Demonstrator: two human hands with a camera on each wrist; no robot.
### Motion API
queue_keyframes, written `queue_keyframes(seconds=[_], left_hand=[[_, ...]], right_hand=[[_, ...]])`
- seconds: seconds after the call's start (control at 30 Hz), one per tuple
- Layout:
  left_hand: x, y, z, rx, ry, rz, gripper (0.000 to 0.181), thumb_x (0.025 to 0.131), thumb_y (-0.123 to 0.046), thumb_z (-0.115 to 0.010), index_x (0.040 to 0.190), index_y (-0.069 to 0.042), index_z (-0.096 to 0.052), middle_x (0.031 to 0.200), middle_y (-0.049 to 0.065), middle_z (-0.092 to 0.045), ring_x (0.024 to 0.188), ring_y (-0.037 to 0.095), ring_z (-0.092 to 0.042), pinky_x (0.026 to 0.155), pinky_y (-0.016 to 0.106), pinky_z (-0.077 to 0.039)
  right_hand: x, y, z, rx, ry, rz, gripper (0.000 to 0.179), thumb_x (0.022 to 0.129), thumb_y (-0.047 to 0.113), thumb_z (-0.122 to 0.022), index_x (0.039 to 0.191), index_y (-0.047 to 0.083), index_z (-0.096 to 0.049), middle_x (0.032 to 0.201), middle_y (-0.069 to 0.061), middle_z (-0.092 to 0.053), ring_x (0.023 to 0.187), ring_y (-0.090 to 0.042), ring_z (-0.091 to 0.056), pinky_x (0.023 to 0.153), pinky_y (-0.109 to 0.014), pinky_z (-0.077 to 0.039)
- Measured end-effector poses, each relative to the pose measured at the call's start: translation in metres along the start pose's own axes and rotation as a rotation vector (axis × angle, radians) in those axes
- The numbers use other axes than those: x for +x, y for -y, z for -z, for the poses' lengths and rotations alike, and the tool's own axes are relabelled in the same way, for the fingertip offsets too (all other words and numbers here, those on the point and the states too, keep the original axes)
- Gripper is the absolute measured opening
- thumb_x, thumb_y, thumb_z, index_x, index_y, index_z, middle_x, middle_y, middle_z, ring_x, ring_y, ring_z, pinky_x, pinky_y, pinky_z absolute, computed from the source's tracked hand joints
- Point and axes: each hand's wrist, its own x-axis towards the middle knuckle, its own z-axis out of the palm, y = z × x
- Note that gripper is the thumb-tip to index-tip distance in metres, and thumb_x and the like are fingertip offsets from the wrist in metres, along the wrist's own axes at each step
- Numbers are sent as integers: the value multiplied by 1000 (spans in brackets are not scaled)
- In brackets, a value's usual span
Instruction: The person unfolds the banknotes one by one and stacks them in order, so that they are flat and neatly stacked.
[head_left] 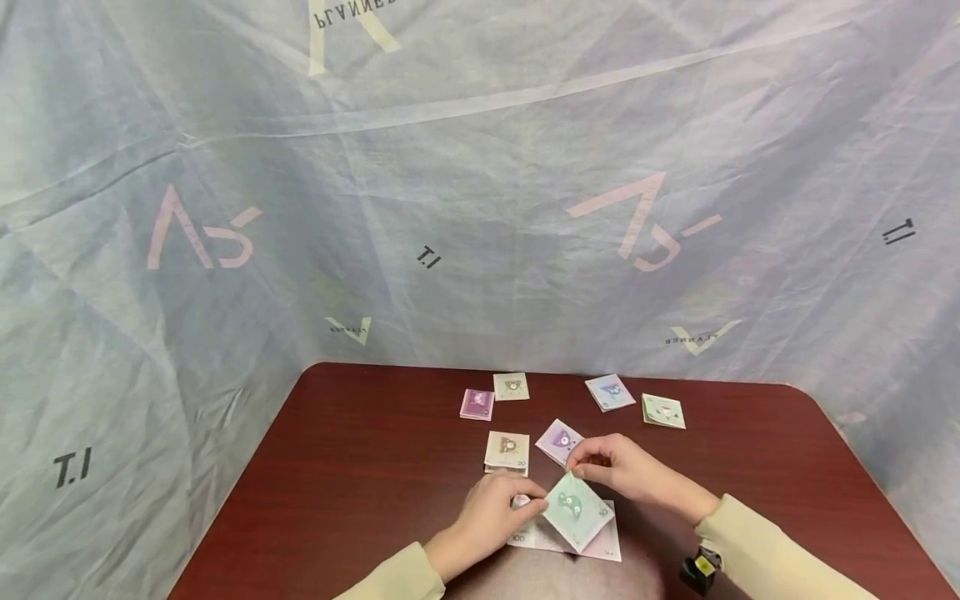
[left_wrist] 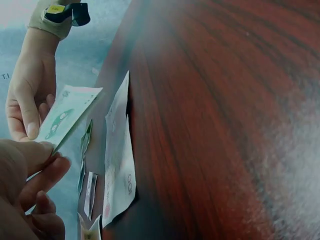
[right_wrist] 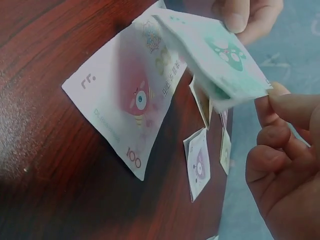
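Note:
A folded green play banknote is held up between both hands, tilted above the table. My left hand pinches its left corner with thumb and fingers. At its upper corner, the thumb and forefinger of my right hand pinch the paper. Beneath it an unfolded pink 100 note lies flat, partly covered by the green one; its monster print shows in the right wrist view. Just beyond the right fingers is a folded purple note. A folded brown 20 note lies beyond the left hand.
Farther back on the dark red table lie a folded magenta note, a beige note, a blue note and a green note. A grey printed cloth hangs behind the table and along its sides.

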Motion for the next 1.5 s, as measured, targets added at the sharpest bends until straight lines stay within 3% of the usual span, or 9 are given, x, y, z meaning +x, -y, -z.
queue_keyframes(seconds=[0.2, 0.4, 0.6, 0.77, 0.9, 1.07, 1.2, 1.33, 1.5], left_hand=[[-5, -4, 1, -4, 3, 25, 7, 91, -26, -78, 97, -25, -82, 92, -17, -75, 81, -1, -59, 67, 18, -44], [-7, -4, 1, -91, 28, 66, 4, 90, -25, -78, 94, -23, -79, 83, -21, -72, 63, -8, -42, 57, 15, -35], [-9, -2, 1, -138, 22, 87, 3, 90, -22, -76, 89, -22, -74, 81, -19, -72, 58, -9, -43, 56, 15, -36], [-12, 1, 0, -109, 18, 63, 5, 92, -22, -75, 88, -23, -73, 80, -19, -69, 62, -8, -43, 58, 15, -36], [-13, 3, -1, -143, 12, 51, 7, 93, -20, -76, 87, -21, -73, 78, -18, -67, 61, -9, -42, 56, 15, -36], [-16, 6, 2, -158, -51, 41, 13, 91, -14, -76, 83, -20, -68, 72, -17, -61, 60, -9, -41, 56, 14, -35], [-19, 9, 3, -168, -105, 50, 16, 91, -12, -75, 82, -21, -67, 70, -17, -56, 61, -8, -40, 56, 14, -34], [-18, 8, 1, -236, -141, 77, 14, 94, -12, -73, 84, -20, -67, 71, -15, -57, 61, -7, -42, 56, 14, -36], [-16, 8, -4, -280, -151, 108, 16, 96, -10, -70, 85, -20, -63, 71, -14, -56, 59, -6, -43, 55, 14, -37]], right_hand=[[6, 5, -4, -9, 49, 61, 10, 96, 1, -69, 97, 9, -74, 87, 2, -72, 79, 3, -56, 67, -23, -50], [11, 10, -10, -4, 79, 84, 10, 96, 2, -70, 95, 11, -75, 86, 2, -72, 80, 3, -56, 69, -22, -50], [14, 12, -11, -27, 62, 83, 11, 96, 4, -70, 95, 13, -76, 88, 3, -73, 82, 2, -58, 71, -24, -51], [15, 14, -11, -16, 66, 63, 9, 97, 6, -70, 96, 13, -76, 88, 2, -73, 82, 1, -57, 71, -24, -50], [14, 16, -12, -45, 53, 52, 11, 96, 5, -71, 95, 14, -76, 87, 5, -72, 79, 1, -55, 69, -23, -49], [18, 17, -16, -156, -34, 109, 10, 96, 6, -73, 97, 15, -77, 89, 9, -71, 75, 4, -53, 64, -22, -49], [16, 14, -20, -247, -174, 150, 11, 93, 7, -77, 95, 18, -74, 87, 13, -68, 73, 4, -53, 62, -21, -49], [5, 10, -21, -283, -293, 108, 17, 89, 4, -80, 93, 19, -72, 85, 15, -64, 71, 3, -53, 61, -21, -48], [-8, 9, -24, -306, -329, 49, 17, 89, 5, -80, 93, 20, -73, 84, 17, -62, 70, 4, -51, 60, -22, -47]])
